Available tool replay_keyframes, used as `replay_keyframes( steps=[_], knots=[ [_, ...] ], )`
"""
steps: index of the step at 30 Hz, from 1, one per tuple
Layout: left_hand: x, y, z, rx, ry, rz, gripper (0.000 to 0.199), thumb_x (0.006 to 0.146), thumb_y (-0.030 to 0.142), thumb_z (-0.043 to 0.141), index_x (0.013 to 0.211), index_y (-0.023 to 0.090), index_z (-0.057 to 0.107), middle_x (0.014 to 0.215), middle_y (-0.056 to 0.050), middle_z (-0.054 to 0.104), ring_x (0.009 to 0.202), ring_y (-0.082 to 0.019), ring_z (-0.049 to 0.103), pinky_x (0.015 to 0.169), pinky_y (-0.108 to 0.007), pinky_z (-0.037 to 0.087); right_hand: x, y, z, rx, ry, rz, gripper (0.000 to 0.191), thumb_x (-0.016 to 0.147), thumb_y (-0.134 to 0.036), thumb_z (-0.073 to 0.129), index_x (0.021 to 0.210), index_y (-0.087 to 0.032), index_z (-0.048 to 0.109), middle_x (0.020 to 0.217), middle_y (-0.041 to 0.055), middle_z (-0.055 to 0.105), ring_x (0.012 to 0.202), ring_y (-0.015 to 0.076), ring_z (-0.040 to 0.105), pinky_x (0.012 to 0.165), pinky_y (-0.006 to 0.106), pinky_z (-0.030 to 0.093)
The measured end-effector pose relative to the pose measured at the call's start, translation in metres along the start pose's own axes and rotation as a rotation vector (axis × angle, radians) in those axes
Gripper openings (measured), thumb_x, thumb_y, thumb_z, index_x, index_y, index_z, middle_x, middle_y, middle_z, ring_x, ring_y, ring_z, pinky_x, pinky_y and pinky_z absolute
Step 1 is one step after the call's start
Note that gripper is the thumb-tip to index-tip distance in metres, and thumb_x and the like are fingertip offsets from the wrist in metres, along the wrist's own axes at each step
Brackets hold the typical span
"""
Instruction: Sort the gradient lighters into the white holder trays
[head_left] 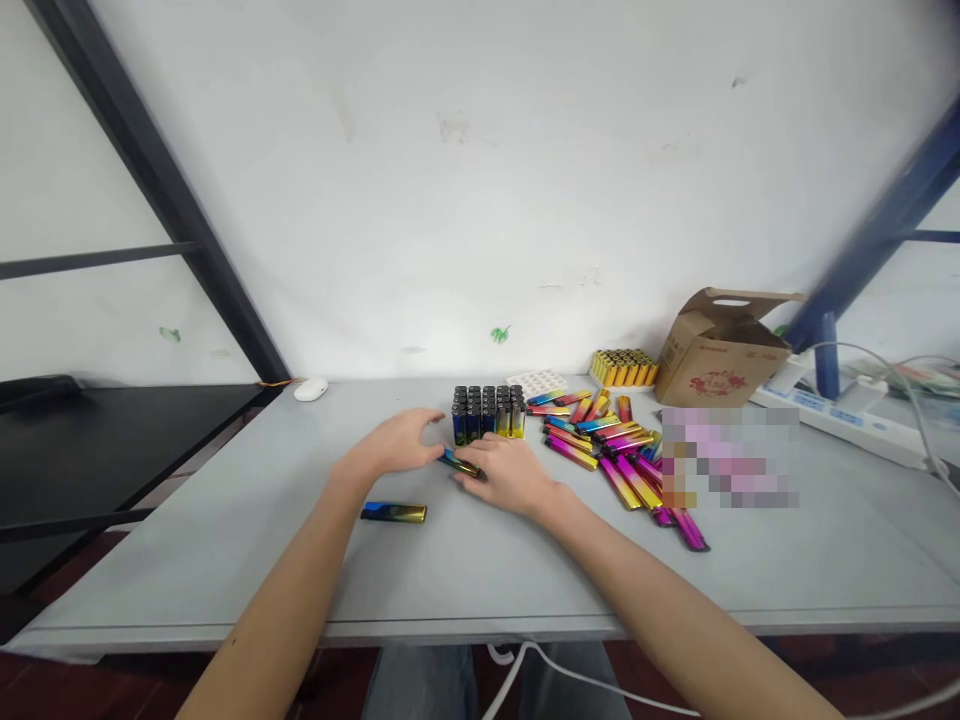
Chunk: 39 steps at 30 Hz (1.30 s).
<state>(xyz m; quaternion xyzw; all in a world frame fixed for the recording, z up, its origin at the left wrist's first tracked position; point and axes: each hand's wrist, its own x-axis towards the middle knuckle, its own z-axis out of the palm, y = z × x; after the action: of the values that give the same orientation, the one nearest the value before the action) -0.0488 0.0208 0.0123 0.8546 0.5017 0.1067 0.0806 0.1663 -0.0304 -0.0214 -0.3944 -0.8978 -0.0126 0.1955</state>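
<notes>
Grey tabletop (247,550), shiny piece (457,462) seemingly against right hand (510,474)

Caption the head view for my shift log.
Right hand on a slim shiny piece, left hand open at its end, near an upright black-topped cluster; colourful loose pile to the right.

Pile of shiny tubes (619,480), its right end (the pink part) lost under pixelated blur.
</notes>
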Motion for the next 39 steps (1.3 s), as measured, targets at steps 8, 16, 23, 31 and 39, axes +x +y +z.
replay_keyframes(
  steps=[8,16,23,31,39],
  knots=[
    [0.026,-0.012,0.021,-0.048,0.404,-0.034,0.028,0.089,0.029,0.043,0.104,0.021,0.065,0.112,-0.007,0.069,0.096,-0.024,0.067,0.083,-0.035,0.051,-0.002,-0.006,0.001,-0.033,0.001,0.074,0.030,0.091,-0.044,0.061,0.107,-0.020,0.070,0.096,0.0096,0.071,0.090,0.0246,0.066,0.072,0.033,0.049],
    [0.024,-0.020,0.026,-0.176,0.747,-0.069,0.021,0.089,0.028,0.045,0.085,0.020,0.064,0.093,-0.007,0.069,0.084,-0.022,0.066,0.083,-0.035,0.050,-0.001,-0.010,-0.003,0.412,0.298,0.110,0.023,0.095,-0.032,0.055,0.114,-0.020,0.055,0.104,0.0074,0.070,0.093,0.0201,0.066,0.080,0.033,0.051],
    [0.007,0.019,0.013,-0.353,0.913,0.042,0.018,0.089,0.027,0.050,0.103,0.020,0.061,0.079,-0.001,0.067,0.065,-0.015,0.064,0.073,-0.030,0.052,0.004,0.001,-0.022,0.618,0.702,0.275,0.024,0.079,-0.040,0.071,0.083,-0.021,0.056,0.069,-0.0022,0.055,0.062,0.0134,0.051,0.059,0.027,0.045],
    [0.002,0.051,0.034,-0.283,0.565,0.407,0.024,0.075,0.035,0.064,0.096,0.023,0.062,0.091,-0.007,0.068,0.084,-0.024,0.065,0.077,-0.035,0.055,0.004,0.003,-0.026,0.792,0.733,0.270,0.019,0.076,-0.037,0.075,0.084,-0.020,0.069,0.070,0.0001,0.064,0.063,0.0146,0.057,0.059,0.029,0.049],
    [0.002,0.065,0.038,-0.446,0.573,0.214,0.012,0.081,0.033,0.057,0.085,0.023,0.062,0.081,-0.003,0.068,0.077,-0.021,0.064,0.074,-0.034,0.052,0.006,0.004,-0.022,0.589,0.861,0.142,0.016,0.078,-0.037,0.075,0.088,-0.024,0.074,0.106,0.0085,0.060,0.103,0.0227,0.061,0.089,0.040,0.052]
  ],
)
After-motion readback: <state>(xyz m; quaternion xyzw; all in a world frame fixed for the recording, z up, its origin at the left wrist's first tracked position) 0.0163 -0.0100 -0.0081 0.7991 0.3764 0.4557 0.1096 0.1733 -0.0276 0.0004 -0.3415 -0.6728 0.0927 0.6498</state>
